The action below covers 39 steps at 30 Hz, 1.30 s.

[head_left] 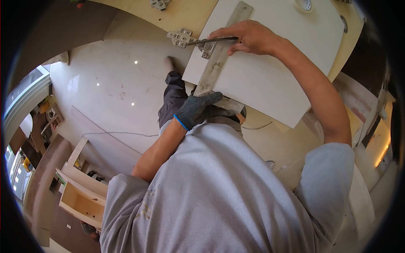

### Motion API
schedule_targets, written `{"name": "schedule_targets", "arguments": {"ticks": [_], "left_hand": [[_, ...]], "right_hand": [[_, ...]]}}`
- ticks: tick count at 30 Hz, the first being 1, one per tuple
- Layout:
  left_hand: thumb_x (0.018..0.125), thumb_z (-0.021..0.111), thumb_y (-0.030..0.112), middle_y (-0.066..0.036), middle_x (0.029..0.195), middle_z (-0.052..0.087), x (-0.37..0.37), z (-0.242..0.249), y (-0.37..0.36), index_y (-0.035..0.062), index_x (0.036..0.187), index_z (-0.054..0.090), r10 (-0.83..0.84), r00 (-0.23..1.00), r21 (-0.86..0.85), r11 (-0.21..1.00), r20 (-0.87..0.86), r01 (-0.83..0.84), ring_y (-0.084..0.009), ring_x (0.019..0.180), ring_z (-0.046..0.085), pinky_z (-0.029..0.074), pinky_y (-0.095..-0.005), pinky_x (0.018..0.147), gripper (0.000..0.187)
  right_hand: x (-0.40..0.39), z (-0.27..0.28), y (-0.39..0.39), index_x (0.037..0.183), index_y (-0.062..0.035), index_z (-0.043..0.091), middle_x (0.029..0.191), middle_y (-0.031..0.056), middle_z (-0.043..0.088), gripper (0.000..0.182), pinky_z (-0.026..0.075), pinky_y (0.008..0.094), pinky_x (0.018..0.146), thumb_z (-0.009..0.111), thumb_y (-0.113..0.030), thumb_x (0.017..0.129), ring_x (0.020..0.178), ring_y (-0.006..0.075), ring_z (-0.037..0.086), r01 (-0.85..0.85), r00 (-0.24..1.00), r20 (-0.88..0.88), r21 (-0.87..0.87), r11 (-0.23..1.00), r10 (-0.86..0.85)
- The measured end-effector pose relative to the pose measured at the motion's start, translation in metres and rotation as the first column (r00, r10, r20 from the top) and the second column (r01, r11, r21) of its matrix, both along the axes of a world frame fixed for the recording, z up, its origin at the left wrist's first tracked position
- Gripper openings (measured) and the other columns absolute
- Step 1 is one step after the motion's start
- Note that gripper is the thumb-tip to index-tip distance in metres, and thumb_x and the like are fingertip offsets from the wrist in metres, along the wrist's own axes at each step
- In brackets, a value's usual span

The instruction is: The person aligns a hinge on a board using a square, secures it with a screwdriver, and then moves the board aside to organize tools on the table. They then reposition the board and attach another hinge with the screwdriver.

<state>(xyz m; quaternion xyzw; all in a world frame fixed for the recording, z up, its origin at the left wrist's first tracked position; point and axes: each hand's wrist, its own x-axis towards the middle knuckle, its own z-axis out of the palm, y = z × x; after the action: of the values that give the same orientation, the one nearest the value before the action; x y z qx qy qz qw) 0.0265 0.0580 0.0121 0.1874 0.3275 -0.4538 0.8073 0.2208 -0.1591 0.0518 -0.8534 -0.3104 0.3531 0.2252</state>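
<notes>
My left hand (196, 109), in a dark grey glove with a blue cuff, grips the short leg of an L-shaped metal carpenter's square (217, 67) near the lower edge of a white panel (274, 80). The square's long blade runs up across the panel. My bare right hand (255, 38) is closed on a slim dark pencil-like stick (219, 39); its exact kind I cannot make out. The stick crosses above the blade, its far end over a metal cabinet hinge (181, 38). That hinge's round cup (206, 49) sits at the panel's left edge, beside the blade.
Beneath the panel is a pale wooden board (181, 19), with another hinge (160, 4) on it. A round fitting (303, 4) lies at the panel's top. A wooden drawer box (82, 204) stands lower left. A thin cable (122, 134) crosses the glossy floor (114, 84).
</notes>
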Motion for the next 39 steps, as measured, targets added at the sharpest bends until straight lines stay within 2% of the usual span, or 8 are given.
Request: {"name": "schedule_targets", "arguments": {"ticks": [5,8,10,16,21,33,36,39], "left_hand": [[0.099,0.064,0.014,-0.019,0.125,0.063,-0.004,-0.005,0.026,-0.0052,0.140,0.048,-0.002,0.940,0.272,0.958,0.340,-0.096,-0.0306,0.107,0.066,0.059,-0.0423,0.091,0.049],[0.101,0.062,0.022,-0.019,0.127,0.063,0.015,-0.007,0.053,-0.0050,0.144,0.045,0.219,0.912,0.525,0.760,0.348,-0.383,-0.0277,0.109,0.065,0.058,-0.0381,0.092,0.053],[0.104,0.057,0.033,-0.017,0.123,0.065,0.048,0.004,0.059,-0.0002,0.146,0.044,0.008,0.859,0.641,0.662,0.511,-0.388,-0.0251,0.104,0.067,0.057,-0.0378,0.087,0.056],[0.098,0.068,0.023,-0.019,0.115,0.068,0.118,0.003,0.046,-0.0054,0.134,0.057,0.012,0.785,0.639,0.572,0.619,-0.514,-0.0241,0.096,0.070,0.062,-0.0352,0.081,0.047],[0.095,0.071,0.020,-0.017,0.102,0.074,0.131,-0.004,0.044,-0.0063,0.120,0.069,-0.305,0.741,0.785,0.407,0.598,-0.466,-0.0192,0.085,0.071,0.060,-0.0320,0.077,0.037],[0.093,0.073,0.021,-0.013,0.101,0.076,0.134,-0.002,0.040,-0.0033,0.117,0.072,-0.298,0.754,0.796,0.387,0.586,-0.466,-0.0161,0.082,0.071,0.058,-0.0294,0.074,0.034],[0.091,0.072,0.032,-0.019,0.097,0.074,0.133,-0.017,0.040,-0.0040,0.117,0.071,-0.437,0.662,0.790,0.270,0.609,-0.550,-0.0268,0.084,0.072,0.056,-0.0369,0.075,0.044],[0.088,0.072,0.037,-0.022,0.103,0.068,0.124,-0.013,0.030,-0.0039,0.125,0.065,-0.759,0.520,0.757,-0.056,0.392,-0.651,-0.0345,0.091,0.070,0.055,-0.0435,0.079,0.056]], "right_hand": [[0.002,-0.002,0.001,0.136,-0.0295,0.060,0.106,0.0083,0.072,0.060,0.050,0.0425,0.086,0.080,-0.015,0.081,0.093,0.0284,0.066,0.011,0.999,-0.046,-0.036,0.999,-0.013],[0.002,0.003,0.003,0.136,-0.0293,0.060,0.105,0.0082,0.072,0.060,0.050,0.0423,0.084,0.080,-0.015,0.081,0.091,0.0278,0.065,0.020,0.998,-0.057,-0.053,0.998,-0.023],[0.002,0.006,0.005,0.136,-0.0292,0.060,0.104,0.0080,0.072,0.060,0.050,0.0422,0.083,0.080,-0.015,0.081,0.090,0.0276,0.065,0.023,0.999,-0.045,-0.053,0.998,-0.026],[0.001,0.000,0.000,0.135,-0.0291,0.059,0.098,0.0086,0.071,0.059,0.050,0.0422,0.081,0.081,-0.017,0.081,0.087,0.0273,0.065,0.009,1.000,0.002,0.036,0.999,-0.009],[0.003,0.008,0.005,0.135,-0.0289,0.058,0.090,0.0088,0.071,0.059,0.050,0.0430,0.079,0.080,-0.017,0.082,0.082,0.0277,0.065,-0.009,1.000,-0.005,-0.048,0.999,0.009],[0.001,-0.001,0.001,0.136,-0.0273,0.058,0.089,0.0103,0.071,0.058,0.050,0.0436,0.079,0.080,-0.018,0.082,0.082,0.0287,0.065,-0.024,0.999,0.039,0.015,1.000,0.024],[0.000,0.000,0.001,0.135,-0.0270,0.058,0.090,0.0099,0.071,0.057,0.050,0.0433,0.079,0.079,-0.017,0.083,0.082,0.0287,0.066,-0.040,0.997,0.064,0.015,0.999,0.039],[0.001,0.001,0.003,0.134,-0.0268,0.058,0.091,0.0091,0.072,0.057,0.049,0.0432,0.079,0.079,-0.016,0.083,0.082,0.0288,0.066,-0.032,0.999,0.033,-0.002,0.999,0.032]]}}
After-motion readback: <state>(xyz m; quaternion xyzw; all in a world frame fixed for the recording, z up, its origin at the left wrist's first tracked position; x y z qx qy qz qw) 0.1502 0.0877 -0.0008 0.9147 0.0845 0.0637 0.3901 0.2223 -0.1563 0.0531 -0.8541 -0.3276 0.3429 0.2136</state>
